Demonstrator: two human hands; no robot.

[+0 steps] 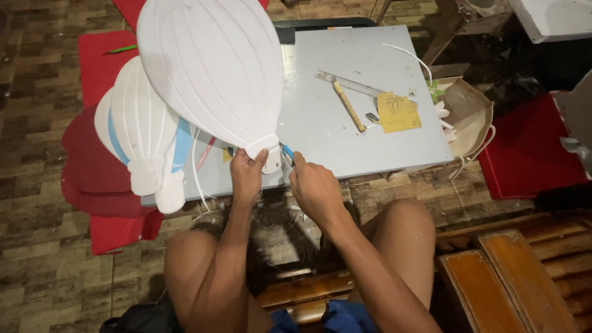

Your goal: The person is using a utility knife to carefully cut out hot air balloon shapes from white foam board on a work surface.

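A white foam cutout (209, 71) in hot-air-balloon shape is held up over the left part of a grey board (345, 117): matte surface, shallow ribs grooved lengthwise, wide rounded top, narrow tab at the bottom. The tab is pinched by the left hand (248, 174), thumb on the front face, fingers curled behind. The right hand (314, 185) is closed around a blue-handled cutter (287, 152), whose tip is set just beside the tab's right edge. The cutout's long axis is run diagonally, rounded end pointed up and away to the left, tab end pointed down toward the person. Further balloon shapes (145, 132), white with a light blue band, are stacked at the board's left edge, overhanging it. On the board's right half are laid a clear ruler (351, 84), a wooden stick (349, 106) crossing it, a yellow card (398, 112) and a small dark object, too small to identify. The board is set low on a brown patterned tile floor (37, 123). Red sheets (98, 68) are spread under the stack on the left; another red sheet (524, 151) is seen on the right. A tan bag (472, 114) is placed against the board's right edge. Wooden slats (512, 277) are visible at lower right. Thin white offcut strips are scattered at the board's near edge.
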